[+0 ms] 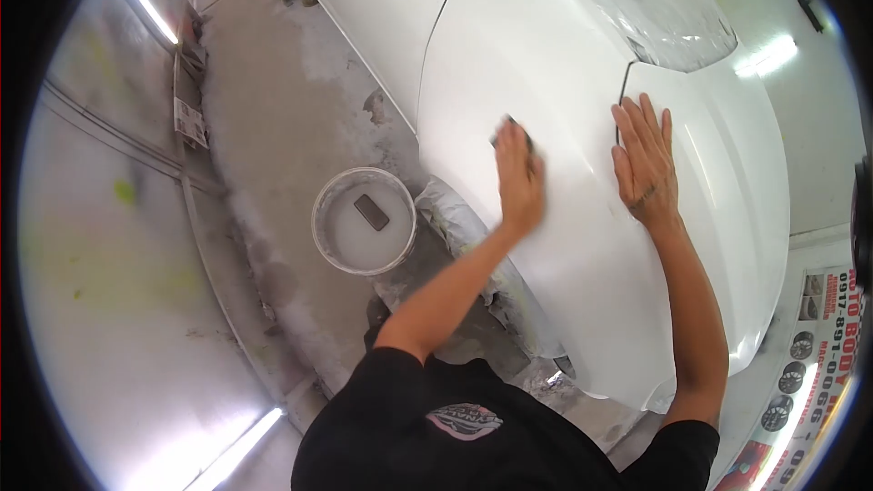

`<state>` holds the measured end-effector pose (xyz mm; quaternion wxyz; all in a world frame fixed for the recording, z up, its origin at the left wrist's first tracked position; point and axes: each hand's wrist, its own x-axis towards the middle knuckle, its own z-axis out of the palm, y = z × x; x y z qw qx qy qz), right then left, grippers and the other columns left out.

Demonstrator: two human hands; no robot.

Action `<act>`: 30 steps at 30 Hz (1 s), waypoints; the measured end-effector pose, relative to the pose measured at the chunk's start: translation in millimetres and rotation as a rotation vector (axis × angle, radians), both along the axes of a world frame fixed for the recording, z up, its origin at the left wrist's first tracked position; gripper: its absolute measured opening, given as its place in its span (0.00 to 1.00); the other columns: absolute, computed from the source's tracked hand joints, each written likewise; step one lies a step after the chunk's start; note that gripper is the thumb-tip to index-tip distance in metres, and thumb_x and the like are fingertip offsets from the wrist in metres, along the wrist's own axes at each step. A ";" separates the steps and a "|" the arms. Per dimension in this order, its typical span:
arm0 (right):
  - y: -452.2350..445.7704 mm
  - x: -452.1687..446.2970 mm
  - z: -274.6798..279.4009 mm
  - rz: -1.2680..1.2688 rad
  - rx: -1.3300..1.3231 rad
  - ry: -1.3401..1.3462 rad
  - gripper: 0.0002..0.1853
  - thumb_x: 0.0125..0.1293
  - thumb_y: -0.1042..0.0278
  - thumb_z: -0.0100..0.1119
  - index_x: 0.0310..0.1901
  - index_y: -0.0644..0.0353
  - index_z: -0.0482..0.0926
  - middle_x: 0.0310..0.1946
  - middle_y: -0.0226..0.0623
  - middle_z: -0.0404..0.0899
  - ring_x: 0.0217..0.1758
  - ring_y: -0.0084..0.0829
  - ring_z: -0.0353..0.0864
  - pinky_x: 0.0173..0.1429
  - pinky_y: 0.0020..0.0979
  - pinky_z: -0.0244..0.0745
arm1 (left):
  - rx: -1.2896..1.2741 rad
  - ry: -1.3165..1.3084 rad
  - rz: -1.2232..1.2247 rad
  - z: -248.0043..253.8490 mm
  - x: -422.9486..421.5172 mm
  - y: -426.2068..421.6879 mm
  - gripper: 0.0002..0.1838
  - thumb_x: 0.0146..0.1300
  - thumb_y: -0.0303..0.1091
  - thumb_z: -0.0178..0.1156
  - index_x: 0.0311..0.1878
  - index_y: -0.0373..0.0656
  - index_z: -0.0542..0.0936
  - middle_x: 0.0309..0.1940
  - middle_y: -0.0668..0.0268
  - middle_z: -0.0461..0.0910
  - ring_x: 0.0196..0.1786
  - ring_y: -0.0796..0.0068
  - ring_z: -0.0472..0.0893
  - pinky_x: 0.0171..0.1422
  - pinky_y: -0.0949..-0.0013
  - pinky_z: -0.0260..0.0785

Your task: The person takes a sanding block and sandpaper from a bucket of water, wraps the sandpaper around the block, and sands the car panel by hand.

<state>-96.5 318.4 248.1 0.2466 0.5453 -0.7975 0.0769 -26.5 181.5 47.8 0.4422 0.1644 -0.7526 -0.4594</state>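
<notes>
My left hand (520, 184) lies on the white car fender (477, 64), slightly blurred. Dark edges of a thin piece, which looks like sandpaper (511, 121), show around its fingertips, pressed between the hand and the panel; most of it is covered. My right hand (645, 159) rests flat, fingers stretched out, beside the dark seam between the fender and the white hood (727, 155). Nothing shows in it. Left of the car stands a white bucket (320, 241) of cloudy water, with a dark rectangular block (371, 212) in it.
Clear plastic film (673, 14) covers the windshield area. Wrinkled masking sheeting (455, 218) hangs at the wheel opening. The concrete floor (273, 82) is stained and wet near the bucket. A wall panel (109, 245) runs along the left, and a printed banner (805, 373) stands at right.
</notes>
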 end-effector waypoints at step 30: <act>-11.3 1.6 -3.0 -0.101 0.252 0.164 0.26 0.70 0.68 0.50 0.68 0.67 0.75 0.77 0.56 0.63 0.85 0.59 0.52 0.85 0.64 0.35 | 0.627 0.124 -0.004 -23.2 -80.2 -211.1 0.34 0.86 0.42 0.39 0.83 0.31 0.46 0.86 0.47 0.39 0.88 0.50 0.39 0.89 0.57 0.32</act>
